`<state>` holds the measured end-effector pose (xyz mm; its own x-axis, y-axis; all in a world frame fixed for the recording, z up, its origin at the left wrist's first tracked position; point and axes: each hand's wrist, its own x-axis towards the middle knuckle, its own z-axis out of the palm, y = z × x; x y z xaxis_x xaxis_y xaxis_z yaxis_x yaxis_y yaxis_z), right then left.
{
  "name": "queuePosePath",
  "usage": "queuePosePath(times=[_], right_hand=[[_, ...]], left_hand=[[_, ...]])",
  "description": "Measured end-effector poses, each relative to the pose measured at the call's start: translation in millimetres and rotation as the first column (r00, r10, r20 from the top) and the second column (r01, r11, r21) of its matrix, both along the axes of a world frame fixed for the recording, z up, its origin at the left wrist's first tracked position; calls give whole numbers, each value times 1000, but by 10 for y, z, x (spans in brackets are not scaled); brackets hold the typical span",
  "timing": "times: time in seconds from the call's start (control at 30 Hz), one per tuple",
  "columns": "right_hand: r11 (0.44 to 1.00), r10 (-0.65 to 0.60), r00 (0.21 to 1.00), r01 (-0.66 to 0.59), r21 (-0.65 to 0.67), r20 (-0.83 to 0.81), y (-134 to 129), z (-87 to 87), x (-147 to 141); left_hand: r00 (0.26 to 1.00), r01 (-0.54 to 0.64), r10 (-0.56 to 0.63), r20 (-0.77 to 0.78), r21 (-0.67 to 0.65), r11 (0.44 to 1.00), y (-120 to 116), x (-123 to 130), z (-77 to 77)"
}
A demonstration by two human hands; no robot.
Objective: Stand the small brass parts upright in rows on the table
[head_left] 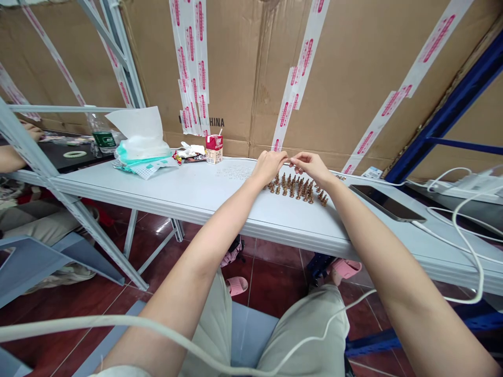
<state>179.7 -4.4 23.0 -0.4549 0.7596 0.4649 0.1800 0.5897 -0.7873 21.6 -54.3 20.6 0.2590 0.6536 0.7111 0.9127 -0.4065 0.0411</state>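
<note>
Left hand and right hand meet; anything held is hidden.

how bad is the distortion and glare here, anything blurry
Head view: wide-angle distortion slants the blue steel shelf post and stretches the bare left forearm; glare sits on glossy dark red floor tiles; the small copper-coloured studs stay fairly sharp.
</note>
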Motion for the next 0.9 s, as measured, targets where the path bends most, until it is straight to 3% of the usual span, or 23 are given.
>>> queuePosePath(times=[0.17,0.3,0.37,0.43,0.6,0.77,0.9], right_hand=[[995,-100,995,100,0,-11,12,17,91],[988,-152,988,151,-10,-27,86,24,184],[986,-168,985,167,-15,-30,135,18,224],[983,-183,983,182,-17,-34,172,7,252],[974,-225,974,224,-26,-41,185,-9,289],[964,-262,965,261,-42,-16,175,-2,323],[955,-292,956,292,-53,7,185,0,344]], left_hand=[[950,-73,51,307,59,996,94,-214,40],[855,-24,40,517,-37,999,169,-577,20],[807,-59,82,585,-58,997,171,-825,2],[793,-78,104,600,-68,995,145,-1090,-19],[799,29,110,591,-221,975,60,-1594,-106],[896,46,88,435,-289,956,68,-1705,-179],[941,-49,145,307,-300,953,56,-1695,-193]])
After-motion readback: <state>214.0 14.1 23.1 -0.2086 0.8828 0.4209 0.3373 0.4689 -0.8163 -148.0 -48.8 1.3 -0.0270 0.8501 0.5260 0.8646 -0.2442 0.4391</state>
